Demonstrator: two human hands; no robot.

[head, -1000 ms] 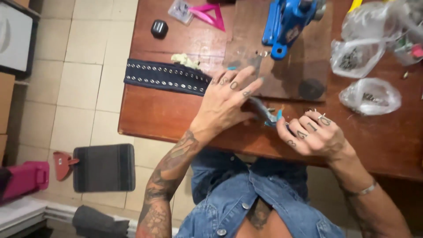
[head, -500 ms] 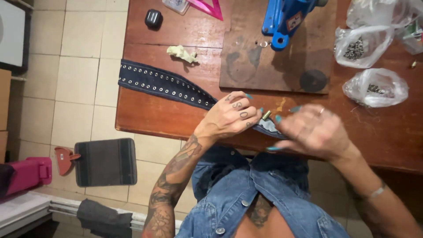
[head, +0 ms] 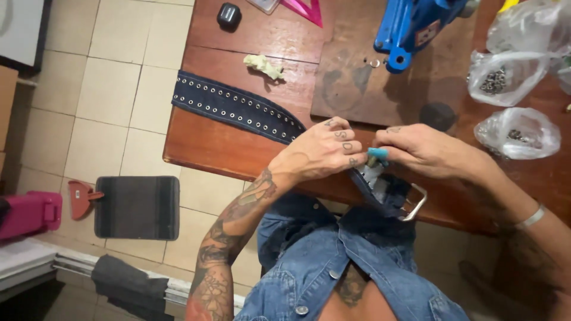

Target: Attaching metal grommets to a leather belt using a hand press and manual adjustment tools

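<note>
Buckle (head: 414, 203) hangs off table (head: 214, 148) edge, nearest the body. Just above it, L hand (head: 324, 148) & R hand (head: 425, 151) both pinch the belt (head: 238, 108) end, fingers closed on it. Rest of belt runs left across table. Farther back: blue press (head: 410, 27), bags (head: 505, 74).

One studded denim belt (head: 238, 110), two hands (head: 324, 148), three plastic bags (head: 517, 131), one blue press (head: 410, 27)

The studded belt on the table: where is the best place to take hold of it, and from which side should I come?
Probably grip the free flat end of the studded belt, coming from the table's left edge. That end lies flat and uncovered on the table, while the buckle end is already pinched between the left hand and right hand.
</note>
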